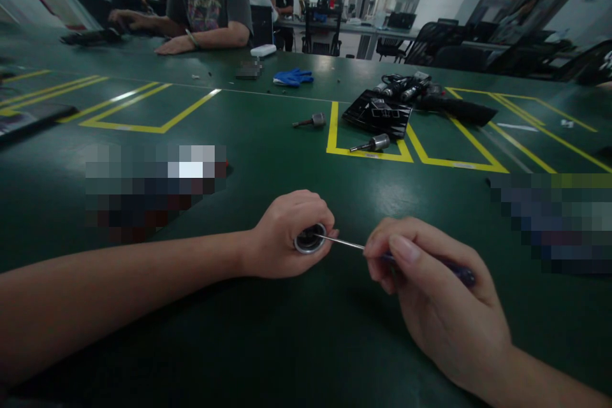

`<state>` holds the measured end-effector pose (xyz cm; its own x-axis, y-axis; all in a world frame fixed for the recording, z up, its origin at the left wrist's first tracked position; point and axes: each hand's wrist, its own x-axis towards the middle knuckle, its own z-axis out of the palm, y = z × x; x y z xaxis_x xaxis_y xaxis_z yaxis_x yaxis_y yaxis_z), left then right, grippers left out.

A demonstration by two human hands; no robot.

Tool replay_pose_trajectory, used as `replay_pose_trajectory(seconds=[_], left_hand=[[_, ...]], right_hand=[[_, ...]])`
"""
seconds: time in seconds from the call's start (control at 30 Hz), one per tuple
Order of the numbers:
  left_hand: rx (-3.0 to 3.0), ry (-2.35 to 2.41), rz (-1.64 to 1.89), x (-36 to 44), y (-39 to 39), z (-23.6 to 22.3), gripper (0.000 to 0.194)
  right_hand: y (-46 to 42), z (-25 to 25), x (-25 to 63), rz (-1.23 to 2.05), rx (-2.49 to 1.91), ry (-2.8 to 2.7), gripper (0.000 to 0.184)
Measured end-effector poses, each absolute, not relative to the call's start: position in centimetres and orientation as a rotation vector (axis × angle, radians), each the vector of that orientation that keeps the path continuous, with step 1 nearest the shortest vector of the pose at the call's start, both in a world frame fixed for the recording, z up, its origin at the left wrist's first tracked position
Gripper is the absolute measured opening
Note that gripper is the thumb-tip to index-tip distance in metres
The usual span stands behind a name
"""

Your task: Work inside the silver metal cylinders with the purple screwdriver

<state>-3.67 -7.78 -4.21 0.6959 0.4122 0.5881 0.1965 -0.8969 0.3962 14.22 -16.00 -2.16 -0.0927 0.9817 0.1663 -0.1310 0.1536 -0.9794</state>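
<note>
My left hand (294, 236) is wrapped round a hollow metal cylinder (310, 248), its round open end turned toward me. Most of the cylinder's body is hidden inside the fist. My right hand (430, 287) grips a screwdriver by its dark handle (461, 273), thumb and fingertips near the front of the handle. The thin metal shaft (347, 243) points left, and its tip is inside the cylinder's open end. What the tip touches in there is too dark to make out. Both hands are just above the green table (287, 344).
Two metal parts with thin shafts, one (313, 120) left of the other (375, 143), lie beyond my hands. Behind them are a black plastic bag (380, 111), several dark cylindrical tools (406, 86) and a blue glove (294, 78). A person (205, 6) sits across the table.
</note>
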Motion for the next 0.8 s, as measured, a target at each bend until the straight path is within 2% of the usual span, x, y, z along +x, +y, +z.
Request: replay_pose_trajectory(seconds=[0.33, 0.8], left_hand=[[2.581, 0.508, 1.0, -3.63, -7.99, -4.18, 0.012], [2.598, 0.501, 0.981, -3.62, -7.84, -4.19, 0.014]], right_hand=[[-16.1, -2.24, 14.26, 1.243, -0.949, -1.26, 0.019], [-16.56, -2.05, 14.3, 1.111, -0.913, -1.393, 0.021]])
